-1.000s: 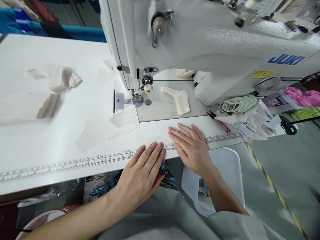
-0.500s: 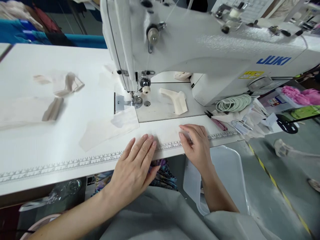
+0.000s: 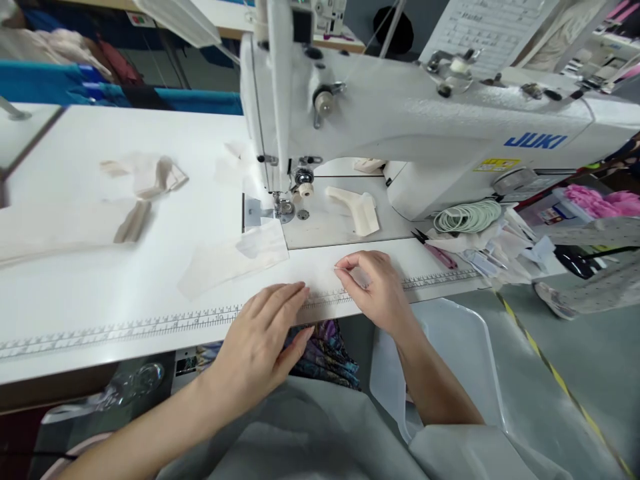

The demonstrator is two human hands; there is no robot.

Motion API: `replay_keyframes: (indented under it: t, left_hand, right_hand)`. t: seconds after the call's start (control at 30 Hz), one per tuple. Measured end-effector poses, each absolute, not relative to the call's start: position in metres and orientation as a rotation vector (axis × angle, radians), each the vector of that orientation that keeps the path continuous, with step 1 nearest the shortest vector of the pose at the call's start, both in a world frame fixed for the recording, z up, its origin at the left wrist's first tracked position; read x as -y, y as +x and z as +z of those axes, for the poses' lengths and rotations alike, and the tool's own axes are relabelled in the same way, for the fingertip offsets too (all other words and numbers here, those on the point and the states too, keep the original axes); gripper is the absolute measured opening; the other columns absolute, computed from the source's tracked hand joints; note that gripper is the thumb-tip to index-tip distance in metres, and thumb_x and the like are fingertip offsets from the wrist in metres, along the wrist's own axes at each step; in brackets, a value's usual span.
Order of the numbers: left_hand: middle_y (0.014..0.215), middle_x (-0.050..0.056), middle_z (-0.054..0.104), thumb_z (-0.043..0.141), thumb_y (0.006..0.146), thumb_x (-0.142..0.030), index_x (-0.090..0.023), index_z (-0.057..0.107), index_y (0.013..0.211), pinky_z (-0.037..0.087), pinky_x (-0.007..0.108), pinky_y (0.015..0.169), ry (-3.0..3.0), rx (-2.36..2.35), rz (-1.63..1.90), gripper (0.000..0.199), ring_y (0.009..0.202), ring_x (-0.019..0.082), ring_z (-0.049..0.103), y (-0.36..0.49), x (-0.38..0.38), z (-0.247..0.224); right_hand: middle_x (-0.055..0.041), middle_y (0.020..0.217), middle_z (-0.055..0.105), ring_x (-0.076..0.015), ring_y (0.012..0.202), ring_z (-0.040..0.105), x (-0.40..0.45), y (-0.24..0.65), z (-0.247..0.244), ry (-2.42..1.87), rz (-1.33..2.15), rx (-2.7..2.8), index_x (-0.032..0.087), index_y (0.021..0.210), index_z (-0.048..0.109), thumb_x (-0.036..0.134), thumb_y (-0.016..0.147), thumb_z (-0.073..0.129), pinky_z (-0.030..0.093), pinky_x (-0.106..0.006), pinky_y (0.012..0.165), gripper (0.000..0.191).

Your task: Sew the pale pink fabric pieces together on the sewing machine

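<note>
My left hand [image 3: 267, 333] rests at the table's front edge, fingers stretched out and thumb apart, holding nothing. To its right, my right hand [image 3: 373, 290] hovers over or touches the tabletop, thumb and forefinger pinched together; whatever is between them is too small to make out. Both hands lie along the printed ruler strip [image 3: 190, 321]. A thin pale fabric piece [image 3: 235, 257] lies flat beyond my left hand, reaching toward the presser foot [image 3: 283, 205] of the sewing machine [image 3: 425, 100]. On the machine bed is a cream, bent fabric piece [image 3: 361, 212].
Pink-handled snips [image 3: 440, 255], a coil of pale green cord [image 3: 467, 217] and fabric scraps [image 3: 500, 250] lie at the right. More pale fabric pieces [image 3: 65, 223] spread on the left. A clear plastic bin [image 3: 450, 347] stands below. A person's leg [image 3: 595, 287] shows at far right.
My right hand has moved left, closer to my left hand, and its thumb and forefinger have come together. My left fingers have drawn closer together. The camera view has shifted slightly.
</note>
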State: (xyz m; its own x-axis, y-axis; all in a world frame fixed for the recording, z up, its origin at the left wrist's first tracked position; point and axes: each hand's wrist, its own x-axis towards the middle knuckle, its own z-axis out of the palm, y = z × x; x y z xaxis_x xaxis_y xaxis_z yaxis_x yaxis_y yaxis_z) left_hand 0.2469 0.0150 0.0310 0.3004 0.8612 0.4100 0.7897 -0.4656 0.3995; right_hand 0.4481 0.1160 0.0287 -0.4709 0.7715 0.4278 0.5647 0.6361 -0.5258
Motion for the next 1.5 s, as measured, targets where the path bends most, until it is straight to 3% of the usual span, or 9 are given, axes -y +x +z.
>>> replay_keyframes:
  t: [0.1,0.27,0.37,0.5,0.7,0.9,1.03,1.33,1.5]
  left_hand:
    - [0.124,0.014,0.062,0.048,0.097,-0.034,-0.016,0.052,0.127,0.057,0.032,0.074,2.012,-1.518,0.891,0.035,0.105,0.023,0.063,0.227,-0.026,0.050]
    - [0.100,0.007,0.068,0.050,0.094,-0.048,-0.016,0.062,0.104,0.051,0.024,0.060,1.481,-1.350,0.816,0.035,0.078,0.015,0.062,0.209,-0.053,0.072]
    - [0.077,0.003,0.065,0.058,0.090,-0.045,-0.015,0.062,0.088,0.044,0.021,0.052,1.401,-1.323,0.861,0.031,0.061,0.009,0.054,0.203,-0.062,0.071]
    - [0.063,0.000,0.061,0.059,0.089,-0.038,-0.015,0.057,0.079,0.048,0.020,0.053,1.344,-1.315,0.934,0.025,0.056,0.009,0.056,0.188,-0.071,0.067]
    - [0.063,0.002,0.068,0.061,0.088,-0.031,-0.015,0.055,0.080,0.054,0.023,0.051,1.207,-1.404,0.859,0.019,0.051,0.011,0.062,0.163,-0.102,0.068]
    - [0.066,0.004,0.071,0.058,0.089,-0.027,-0.016,0.054,0.084,0.055,0.027,0.054,1.178,-1.475,0.766,0.013,0.054,0.014,0.066,0.157,-0.138,0.065]
    - [0.062,-0.001,0.065,0.056,0.087,-0.028,-0.017,0.055,0.079,0.044,0.025,0.051,1.446,-1.592,0.684,0.014,0.053,0.011,0.057,0.155,-0.152,0.059]
    - [0.081,0.001,0.059,0.053,0.084,-0.031,-0.017,0.061,0.079,0.037,0.028,0.059,1.819,-1.768,0.612,0.016,0.067,0.013,0.051,0.155,-0.163,0.044]
    - [0.087,0.001,0.059,0.052,0.084,-0.031,-0.018,0.062,0.081,0.038,0.027,0.060,1.834,-1.819,0.570,0.017,0.068,0.012,0.053,0.157,-0.163,0.043]
  right_hand:
    - [-0.0007,0.091,0.069,-0.0207,0.089,0.064,-0.114,0.433,0.046,-0.960,0.669,2.207,0.025,0.096,0.057,0.021,0.092,0.058,0.048,-0.033,0.081,0.006]
    - [-0.0008,0.093,0.069,-0.0183,0.091,0.065,-0.111,0.405,0.062,-0.805,1.034,2.199,0.023,0.128,0.047,0.020,0.093,0.056,0.050,-0.031,0.083,0.036]
    - [0.0016,0.088,0.068,-0.0152,0.084,0.064,-0.110,0.391,0.062,-0.784,1.196,2.122,0.022,0.130,0.041,0.017,0.092,0.057,0.050,-0.028,0.080,0.042]
    - [0.0019,0.087,0.067,-0.0142,0.083,0.065,-0.112,0.381,0.056,-0.747,1.424,1.981,0.022,0.123,0.040,0.019,0.092,0.056,0.050,-0.029,0.081,0.035]
    - [-0.0063,0.108,0.066,-0.0173,0.095,0.064,-0.130,0.374,0.052,-0.713,1.801,2.061,0.019,0.104,0.060,0.025,0.093,0.054,0.054,-0.032,0.082,0.014]
    - [-0.0045,0.089,0.067,-0.0156,0.080,0.068,-0.161,0.368,0.057,-0.785,2.019,1.909,0.015,0.097,0.063,0.026,0.092,0.054,0.057,-0.027,0.068,0.015]
    - [-0.0036,0.082,0.066,-0.0123,0.068,0.065,-0.172,0.369,0.055,-0.804,2.054,1.893,0.013,0.099,0.063,0.027,0.093,0.053,0.056,-0.023,0.060,0.018]
    - [-0.0069,0.091,0.068,-0.0133,0.068,0.069,-0.176,0.374,0.039,-0.860,2.132,1.796,0.012,0.105,0.063,0.032,0.096,0.053,0.054,-0.020,0.053,0.024]
    - [-0.0042,0.075,0.067,-0.0149,0.070,0.068,-0.176,0.374,0.037,-0.898,2.151,1.807,0.012,0.106,0.061,0.037,0.095,0.054,0.054,-0.020,0.054,0.028]
